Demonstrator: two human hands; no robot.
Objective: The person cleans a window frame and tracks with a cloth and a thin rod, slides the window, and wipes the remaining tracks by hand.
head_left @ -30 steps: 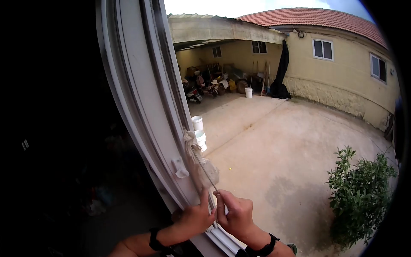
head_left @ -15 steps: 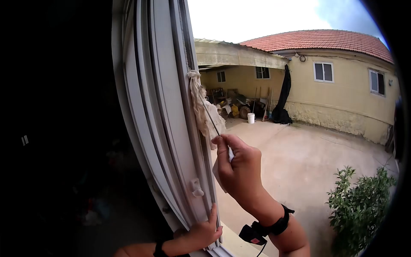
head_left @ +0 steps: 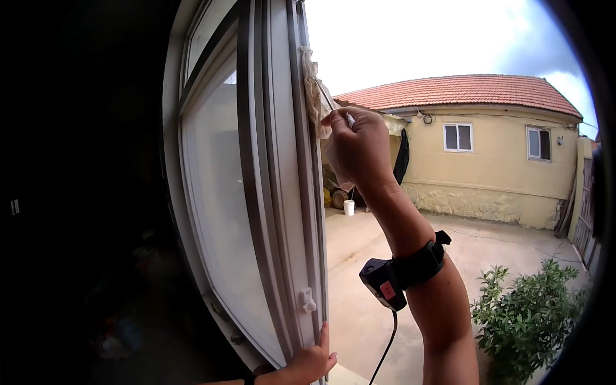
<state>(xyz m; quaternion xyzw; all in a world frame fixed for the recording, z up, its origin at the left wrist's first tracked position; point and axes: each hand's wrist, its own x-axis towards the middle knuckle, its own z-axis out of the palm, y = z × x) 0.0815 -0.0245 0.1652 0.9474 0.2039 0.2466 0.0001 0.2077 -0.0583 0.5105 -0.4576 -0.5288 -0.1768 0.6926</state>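
Observation:
My right hand (head_left: 359,144) is raised and closed around a thin rod (head_left: 326,95), whose far end presses a crumpled beige cloth (head_left: 312,90) against the outer edge of the white window frame (head_left: 279,160). Part of a pale cloth also hangs below my right palm. Low on the same frame rests my left hand (head_left: 311,362), its index finger pointing up along the edge and its thumb apart, with nothing held. A white window latch (head_left: 308,301) sits just above the left fingers.
A black strapped device (head_left: 385,284) with a cable is on my right forearm. Outside are a concrete yard (head_left: 366,269), a white bucket (head_left: 348,207), a green bush (head_left: 529,314) and a yellow building (head_left: 494,170) with a red tiled roof. The left side is dark.
My right hand has moved up along the frame with the rod and cloth, away from my left hand. My left hand stays low on the frame. The view has tilted upward.

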